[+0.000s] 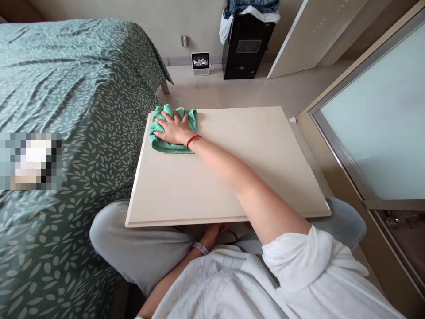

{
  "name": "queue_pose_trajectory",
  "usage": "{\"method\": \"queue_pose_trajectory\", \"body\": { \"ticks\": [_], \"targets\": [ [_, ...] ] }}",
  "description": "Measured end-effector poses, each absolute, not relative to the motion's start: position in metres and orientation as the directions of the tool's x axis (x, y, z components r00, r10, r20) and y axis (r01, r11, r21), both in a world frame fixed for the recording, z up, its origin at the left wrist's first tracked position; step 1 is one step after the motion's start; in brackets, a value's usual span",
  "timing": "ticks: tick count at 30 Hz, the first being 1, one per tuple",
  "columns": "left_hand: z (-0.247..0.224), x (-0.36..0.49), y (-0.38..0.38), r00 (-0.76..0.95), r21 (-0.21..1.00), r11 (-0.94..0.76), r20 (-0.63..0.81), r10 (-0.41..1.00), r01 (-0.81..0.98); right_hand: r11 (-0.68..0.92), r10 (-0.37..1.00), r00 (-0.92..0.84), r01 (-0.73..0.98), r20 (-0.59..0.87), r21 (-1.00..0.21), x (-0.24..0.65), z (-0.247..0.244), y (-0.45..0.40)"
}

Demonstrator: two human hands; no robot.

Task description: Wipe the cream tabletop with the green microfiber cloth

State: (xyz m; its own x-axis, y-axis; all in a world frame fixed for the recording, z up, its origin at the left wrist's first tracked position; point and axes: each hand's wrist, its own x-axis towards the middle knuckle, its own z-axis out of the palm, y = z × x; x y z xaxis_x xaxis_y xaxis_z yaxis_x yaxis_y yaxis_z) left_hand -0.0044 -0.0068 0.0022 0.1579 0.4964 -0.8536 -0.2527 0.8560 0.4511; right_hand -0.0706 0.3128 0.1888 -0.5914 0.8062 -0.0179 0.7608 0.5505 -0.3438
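My right hand (175, 128) lies flat with its fingers spread on a folded green cloth (175, 147). A red string bracelet circles that wrist. The cloth rests on the far left corner of a cream-coloured tabletop (186, 186), and my right forearm stretches across the board. Below the near edge of the tabletop is my left hand (211, 235), with a pale watch strap on its wrist. Its fingers are mostly hidden under the edge, so what they do or hold does not show.
A bed with a green leaf-patterned cover (109, 102) stands at the left. Beyond the table are a small screen device (200, 71) and a black cabinet (239, 60) topped with clothes (250, 9). A frosted-glass panel (381, 119) runs along the right. My knees flank the table.
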Motion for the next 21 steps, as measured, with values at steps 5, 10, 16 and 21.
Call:
{"method": "queue_pose_trajectory", "body": {
  "ticks": [5,10,16,21],
  "targets": [
    [0.001,-0.004,-0.008,0.165,0.453,0.856,-0.851,0.498,-0.249,0.553,0.812,-0.584,0.766,0.007,-0.327,-0.074,0.188,0.312],
    [0.004,-0.004,-0.008,0.138,0.449,0.860,-0.861,0.489,-0.244,0.589,0.786,-0.618,0.752,-0.007,-0.295,-0.069,0.189,0.290],
    [0.002,-0.005,-0.008,0.166,0.451,0.864,-0.856,0.490,-0.223,0.778,0.605,-0.795,0.577,0.047,-0.250,-0.052,0.176,0.206],
    [0.009,-0.005,-0.007,0.185,0.464,0.857,-0.844,0.504,-0.223,0.954,0.300,-0.949,0.296,0.096,-0.054,-0.029,0.178,0.118]
  ]
}}
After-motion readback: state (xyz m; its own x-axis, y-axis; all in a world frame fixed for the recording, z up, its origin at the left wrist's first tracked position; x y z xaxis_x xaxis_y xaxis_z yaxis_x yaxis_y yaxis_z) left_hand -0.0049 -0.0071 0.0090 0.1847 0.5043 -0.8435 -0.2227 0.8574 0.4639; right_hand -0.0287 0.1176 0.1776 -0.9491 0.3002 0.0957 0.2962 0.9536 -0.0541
